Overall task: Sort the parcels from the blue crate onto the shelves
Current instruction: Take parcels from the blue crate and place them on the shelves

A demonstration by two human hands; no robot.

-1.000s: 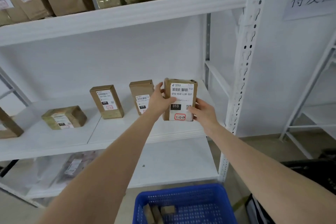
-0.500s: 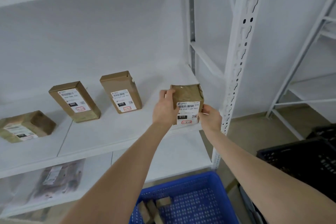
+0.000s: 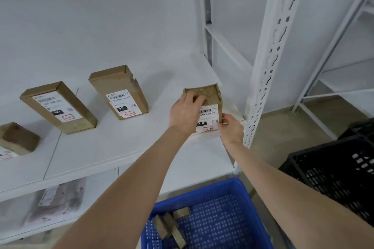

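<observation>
Two hands hold one brown parcel (image 3: 208, 115) at the right end of the shelf (image 3: 121, 143). The left hand (image 3: 185, 114) has its fingers curled over the top and left side of the parcel. The right hand (image 3: 230, 127) pinches the low right edge with its fingertips. The parcel stands on its end, close to the front lip of the shelf and near the white post (image 3: 269, 62). Its label faces out and reads 010. I cannot tell if its bottom sits flat on the shelf or is lifted a little. To its left stands a 010 parcel (image 3: 119, 93), and past that a 060 parcel (image 3: 58, 107), so I think this spot fits. The blue crate (image 3: 202, 190) sits on the floor below with a few small parcels (image 3: 172, 226) in it, so the job is not done. To do this step well, I think the hands should set the bottom down flat and slide the parcel back from the lip, in line with the 010 parcel. The label should face out so it can be read. The parcel looks tall and thin and may tip, so the right pinch could let go first while the left hand steadies the top.
</observation>
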